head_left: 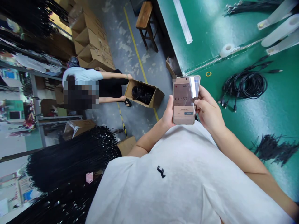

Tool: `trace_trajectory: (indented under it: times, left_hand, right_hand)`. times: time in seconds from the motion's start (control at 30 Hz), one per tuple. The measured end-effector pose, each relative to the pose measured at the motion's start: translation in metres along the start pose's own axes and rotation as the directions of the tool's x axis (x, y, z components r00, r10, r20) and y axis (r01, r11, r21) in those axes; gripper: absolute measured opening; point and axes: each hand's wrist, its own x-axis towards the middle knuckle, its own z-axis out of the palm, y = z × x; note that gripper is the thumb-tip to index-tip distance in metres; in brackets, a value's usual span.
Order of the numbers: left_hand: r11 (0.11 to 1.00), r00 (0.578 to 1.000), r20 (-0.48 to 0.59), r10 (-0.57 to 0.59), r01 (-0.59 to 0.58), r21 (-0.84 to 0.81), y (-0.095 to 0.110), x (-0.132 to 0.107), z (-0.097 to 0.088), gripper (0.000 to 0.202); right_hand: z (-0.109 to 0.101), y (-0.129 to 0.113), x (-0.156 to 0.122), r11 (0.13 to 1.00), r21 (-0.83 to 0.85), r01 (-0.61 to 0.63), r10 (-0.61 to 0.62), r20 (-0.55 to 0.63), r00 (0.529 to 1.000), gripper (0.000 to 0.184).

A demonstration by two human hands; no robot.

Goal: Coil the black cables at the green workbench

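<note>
I hold a smartphone [184, 101] upright in front of my white T-shirt, its screen lit with a timer readout. My left hand [168, 113] cups the phone's left edge, the thumb lying along its side. My right hand [207, 109] wraps round the right edge with fingers closed on it. Both hands hover just beside the edge of a green worktable [268, 118].
A coil of black cables [247, 84] lies on the green table, with a tape roll [226, 49], white tubes [280, 29] and a bunch of black ties [273, 147]. To the left, another person holds a cardboard box [143, 93] of black cables. Stacked cartons [93, 40], a wooden stool [146, 21] and black cable bundles [70, 158] surround the aisle.
</note>
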Motion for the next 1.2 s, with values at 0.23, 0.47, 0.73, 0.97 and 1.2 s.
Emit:
trace_trajectory:
  times: [0.23, 0.47, 0.73, 0.97, 1.2]
  left_hand:
    - [0.999, 0.993, 0.117, 0.006, -0.003, -0.032, 0.005, 0.007, -0.014, 0.082]
    - [0.995, 0.987, 0.162, -0.018, 0.033, -0.09, 0.004, 0.01, -0.018, 0.079]
    - [0.991, 0.983, 0.182, -0.036, 0.059, -0.121, 0.004, 0.013, -0.024, 0.08]
    - [0.993, 0.978, 0.207, -0.014, 0.038, -0.115, 0.002, 0.013, -0.025, 0.078]
    - [0.989, 0.974, 0.224, -0.025, 0.057, -0.139, 0.0, 0.008, -0.019, 0.08]
  right_hand:
    - [-0.006, -0.003, -0.001, 0.977, 0.201, -0.078, 0.039, 0.192, 0.981, 0.087]
    - [-0.002, 0.0, 0.0, 0.963, 0.252, -0.099, 0.047, 0.204, 0.978, 0.093]
    - [-0.002, 0.003, -0.002, 0.95, 0.288, -0.12, 0.067, 0.186, 0.98, 0.081]
    - [-0.001, -0.008, -0.003, 0.933, 0.337, -0.129, 0.085, 0.142, 0.986, 0.071]
    - [-0.009, -0.014, 0.006, 0.92, 0.353, -0.171, 0.134, 0.127, 0.983, 0.05]
